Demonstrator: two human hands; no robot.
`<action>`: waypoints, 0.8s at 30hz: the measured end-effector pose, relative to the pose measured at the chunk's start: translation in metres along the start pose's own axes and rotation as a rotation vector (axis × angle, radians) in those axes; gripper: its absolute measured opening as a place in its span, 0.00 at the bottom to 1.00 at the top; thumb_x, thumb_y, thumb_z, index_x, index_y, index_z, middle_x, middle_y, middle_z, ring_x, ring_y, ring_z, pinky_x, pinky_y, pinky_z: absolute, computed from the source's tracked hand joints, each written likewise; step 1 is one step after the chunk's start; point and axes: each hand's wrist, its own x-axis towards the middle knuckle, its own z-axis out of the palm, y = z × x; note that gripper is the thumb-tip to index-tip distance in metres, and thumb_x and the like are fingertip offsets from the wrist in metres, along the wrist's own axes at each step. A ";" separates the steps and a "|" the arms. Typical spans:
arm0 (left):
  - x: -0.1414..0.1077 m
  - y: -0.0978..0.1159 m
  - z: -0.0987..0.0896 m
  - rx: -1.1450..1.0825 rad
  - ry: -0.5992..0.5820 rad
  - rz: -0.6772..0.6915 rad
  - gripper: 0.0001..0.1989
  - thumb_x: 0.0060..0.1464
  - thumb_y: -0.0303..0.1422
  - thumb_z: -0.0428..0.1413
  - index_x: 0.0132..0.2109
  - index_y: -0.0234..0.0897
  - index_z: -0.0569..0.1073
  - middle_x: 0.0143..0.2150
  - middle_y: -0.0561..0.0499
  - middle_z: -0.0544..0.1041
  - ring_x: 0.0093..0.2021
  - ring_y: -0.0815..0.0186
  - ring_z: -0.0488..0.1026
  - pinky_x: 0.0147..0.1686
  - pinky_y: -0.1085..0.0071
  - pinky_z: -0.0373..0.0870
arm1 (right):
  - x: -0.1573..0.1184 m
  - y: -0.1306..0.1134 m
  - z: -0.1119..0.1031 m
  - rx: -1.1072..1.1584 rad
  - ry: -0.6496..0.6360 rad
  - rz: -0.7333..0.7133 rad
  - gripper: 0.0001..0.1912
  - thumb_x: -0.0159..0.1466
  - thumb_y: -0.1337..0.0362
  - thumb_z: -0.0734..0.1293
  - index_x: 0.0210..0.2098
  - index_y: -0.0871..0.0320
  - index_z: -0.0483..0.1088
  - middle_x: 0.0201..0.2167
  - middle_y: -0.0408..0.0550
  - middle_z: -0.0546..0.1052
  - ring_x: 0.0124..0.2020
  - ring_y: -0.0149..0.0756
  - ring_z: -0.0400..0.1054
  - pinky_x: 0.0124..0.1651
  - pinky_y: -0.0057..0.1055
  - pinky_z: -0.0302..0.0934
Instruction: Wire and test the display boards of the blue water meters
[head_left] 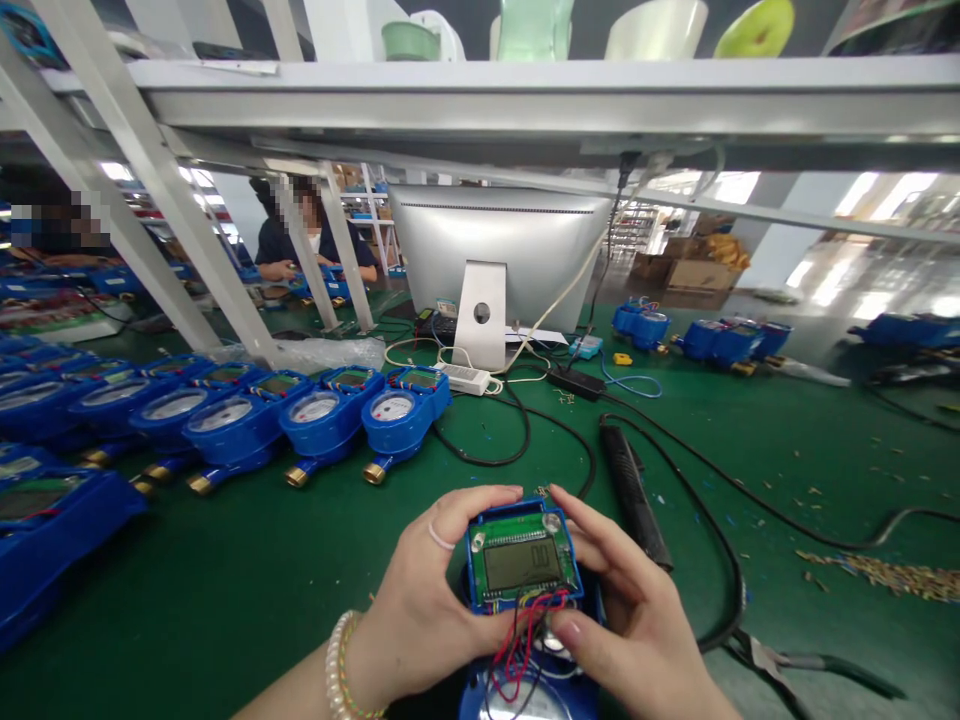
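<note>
A blue water meter (471, 692) is held low in front of me, its top housing open. Inside sits a green circuit board with a small grey display (522, 565), and red and black wires (525, 640) spill over its lower edge. My left hand (427, 600) grips the housing's left side, fingers along the top edge and thumb near the wires. On the right side my right hand (630, 610) wraps round it, the thumb pressing beside a round metallic part below the display. The meter's lower portion runs out of view at the bottom.
Rows of blue meters (397, 420) stand at the left. Behind are a monitor (495, 240) and a white power strip (465, 378). A black-handled tool (634, 490), cables and scattered screws (885, 575) lie at the right. A metal shelf (525, 110) spans overhead; two people sit beyond.
</note>
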 end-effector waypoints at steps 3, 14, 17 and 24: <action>-0.002 -0.003 0.001 0.154 0.077 0.158 0.32 0.43 0.34 0.67 0.55 0.42 0.65 0.52 0.46 0.75 0.50 0.59 0.74 0.50 0.63 0.73 | -0.001 -0.002 0.001 -0.015 0.010 -0.026 0.37 0.60 0.48 0.70 0.63 0.52 0.55 0.48 0.50 0.74 0.50 0.42 0.68 0.57 0.36 0.58; -0.005 -0.002 0.004 0.402 0.291 0.417 0.29 0.45 0.31 0.65 0.53 0.32 0.64 0.49 0.43 0.73 0.50 0.61 0.71 0.53 0.67 0.67 | -0.011 -0.013 0.006 -0.577 0.229 -0.542 0.07 0.61 0.73 0.64 0.35 0.55 0.67 0.30 0.45 0.70 0.33 0.37 0.65 0.39 0.35 0.57; -0.006 -0.003 0.004 0.424 0.287 0.414 0.30 0.46 0.32 0.65 0.54 0.31 0.63 0.50 0.42 0.73 0.51 0.60 0.70 0.54 0.66 0.66 | -0.012 -0.014 0.009 -0.657 0.186 -0.546 0.04 0.64 0.65 0.67 0.37 0.55 0.67 0.31 0.46 0.70 0.33 0.38 0.65 0.38 0.35 0.57; -0.006 0.000 0.006 0.500 0.352 0.456 0.29 0.46 0.32 0.65 0.54 0.32 0.64 0.48 0.41 0.73 0.50 0.57 0.71 0.52 0.61 0.68 | -0.011 -0.007 0.012 -0.886 0.175 -0.435 0.20 0.61 0.47 0.68 0.31 0.57 0.63 0.28 0.45 0.69 0.30 0.38 0.64 0.31 0.33 0.56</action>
